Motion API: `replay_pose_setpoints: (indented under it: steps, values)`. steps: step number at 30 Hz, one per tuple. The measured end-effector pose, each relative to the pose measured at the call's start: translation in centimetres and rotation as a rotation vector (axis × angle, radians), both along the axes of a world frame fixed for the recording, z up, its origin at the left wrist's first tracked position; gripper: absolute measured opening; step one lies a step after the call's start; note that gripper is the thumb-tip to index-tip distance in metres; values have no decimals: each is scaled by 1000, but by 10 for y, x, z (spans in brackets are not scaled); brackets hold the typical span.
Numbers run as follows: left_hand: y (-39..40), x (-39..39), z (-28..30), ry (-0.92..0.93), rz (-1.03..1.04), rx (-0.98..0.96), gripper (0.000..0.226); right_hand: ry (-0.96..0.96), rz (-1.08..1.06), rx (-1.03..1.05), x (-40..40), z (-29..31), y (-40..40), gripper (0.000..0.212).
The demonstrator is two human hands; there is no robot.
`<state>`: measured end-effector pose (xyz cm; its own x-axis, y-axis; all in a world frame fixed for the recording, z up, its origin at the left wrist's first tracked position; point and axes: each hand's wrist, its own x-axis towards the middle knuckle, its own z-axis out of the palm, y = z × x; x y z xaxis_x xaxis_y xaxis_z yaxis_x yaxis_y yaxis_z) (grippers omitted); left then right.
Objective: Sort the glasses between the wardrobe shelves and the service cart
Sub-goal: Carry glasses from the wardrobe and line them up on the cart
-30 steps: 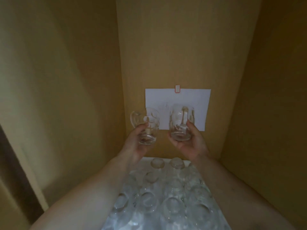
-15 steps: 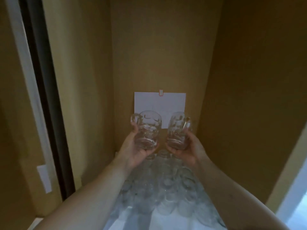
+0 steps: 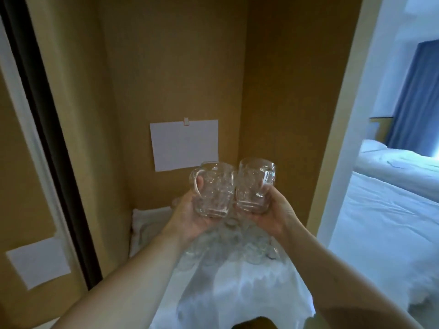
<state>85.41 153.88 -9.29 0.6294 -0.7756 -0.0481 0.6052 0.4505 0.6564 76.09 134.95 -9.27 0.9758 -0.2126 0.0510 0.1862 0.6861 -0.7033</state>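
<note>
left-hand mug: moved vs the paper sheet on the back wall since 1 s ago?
Yes. The left-hand mug overlapped the paper sheet's lower left corner before; now it sits below its lower right corner, nearer the camera.

Clear glossy glass mugs [image 3: 215,189]; matt, seemingly wooden wardrobe wall [image 3: 171,67].

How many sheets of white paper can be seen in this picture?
2. One paper sheet is taped on the wardrobe's back wall, above the glass mugs held in both hands. The other sheet is on the panel at lower left.

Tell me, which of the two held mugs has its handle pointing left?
The mug in the left hand: that left mug has its handle at the picture's left edge, while the right mug has its handle turned right.
</note>
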Motion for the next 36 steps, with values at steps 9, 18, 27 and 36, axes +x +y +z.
replay_pose_setpoints:
  steps: [9,18,27,36]
  values:
    - [-108,-85,2,-39,-164,-18,90,-77,-43,-89,-126,-2,-85,83]
    - [-272,-218,-3,-46,-448,-76,54,-79,-223,-124,-310,-23,-225,65]
    - [-402,-343,-18,-153,-639,67,67,6,-560,36,-457,-56,-320,86]
    - [-531,-424,-58,-225,-662,301,32,63,-798,112,-554,-90,-390,96]
